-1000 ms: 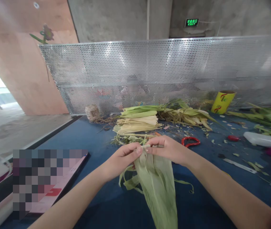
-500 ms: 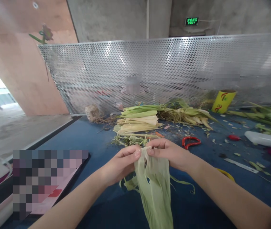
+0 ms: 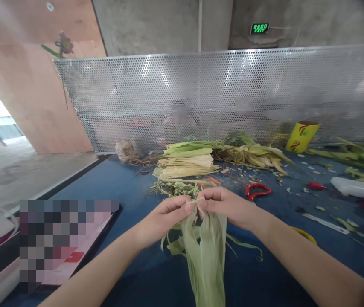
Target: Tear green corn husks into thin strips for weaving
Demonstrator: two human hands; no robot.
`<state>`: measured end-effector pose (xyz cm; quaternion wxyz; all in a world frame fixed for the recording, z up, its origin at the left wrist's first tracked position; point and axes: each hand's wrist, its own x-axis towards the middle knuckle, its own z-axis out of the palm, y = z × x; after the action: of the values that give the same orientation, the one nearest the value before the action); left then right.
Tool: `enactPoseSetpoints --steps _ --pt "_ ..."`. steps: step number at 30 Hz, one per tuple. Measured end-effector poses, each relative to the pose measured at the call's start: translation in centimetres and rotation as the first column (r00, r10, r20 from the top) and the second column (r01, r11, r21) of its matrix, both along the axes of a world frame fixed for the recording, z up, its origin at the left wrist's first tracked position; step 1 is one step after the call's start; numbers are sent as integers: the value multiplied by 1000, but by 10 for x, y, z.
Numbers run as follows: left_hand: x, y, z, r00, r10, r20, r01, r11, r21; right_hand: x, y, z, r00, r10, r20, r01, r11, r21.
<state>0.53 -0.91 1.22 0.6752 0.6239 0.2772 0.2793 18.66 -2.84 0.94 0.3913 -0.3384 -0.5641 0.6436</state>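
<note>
A pale green corn husk (image 3: pixel 209 251) hangs down from between my two hands over the blue table. My left hand (image 3: pixel 165 219) pinches its top edge between thumb and fingers. Right beside it, my right hand (image 3: pixel 225 207) pinches the same edge, and the top is gathered into folds with a slit between the hands. Curled green husk strips (image 3: pixel 246 244) lie on the table behind the held husk. Just beyond my fingers are small dried greenish sprigs (image 3: pixel 177 187) and a stack of flattened husks (image 3: pixel 186 161).
Red-handled scissors (image 3: pixel 257 191), a knife-like blade (image 3: pixel 325 223), a yellow ring-shaped handle (image 3: pixel 305 234) and scraps lie to the right. A yellow roll (image 3: pixel 302 136) and a twine ball (image 3: pixel 126 151) stand near the perforated metal screen (image 3: pixel 216 81). A tablet-like board (image 3: pixel 56 277) lies left.
The top of the husk is now bunched more tightly between my fingers, and its hanging part looks narrower. My hands have barely moved; the view has shifted slightly.
</note>
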Motion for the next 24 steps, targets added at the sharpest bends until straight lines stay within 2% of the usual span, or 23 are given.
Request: enactPoseSetpoints --steps 2,5,7,11,14,16,19,22,24 --pt "1 -1 1 999 -40 32 41 999 -21 -1 0 1 1000 11 -17 -11 999 -30" --pt "2 -1 3 973 -128 193 144 987 -68 1 -1 4 986 51 -161 -59 997 -47" --pt "2 1 5 962 -117 248 137 988 -68 3 0 5 971 28 -236 -38 999 -38" --pt "2 5 1 976 -41 213 66 991 -114 4 4 3 969 -163 -186 151 986 -75" --pt "4 3 -2 994 -38 102 51 991 -126 4 7 2 953 -279 -117 273 960 -67" --pt "6 2 -1 999 17 46 -13 997 -82 5 8 3 944 -309 -112 299 949 -95" --pt "6 4 3 983 172 64 -172 985 -3 11 7 7 971 -225 -75 212 965 -153" --pt "2 10 6 944 329 34 -331 939 98 19 8 8 987 -156 29 159 974 -164" --pt "-2 14 7 911 412 -3 -406 899 162 25 11 7 979 -196 61 203 968 -147"
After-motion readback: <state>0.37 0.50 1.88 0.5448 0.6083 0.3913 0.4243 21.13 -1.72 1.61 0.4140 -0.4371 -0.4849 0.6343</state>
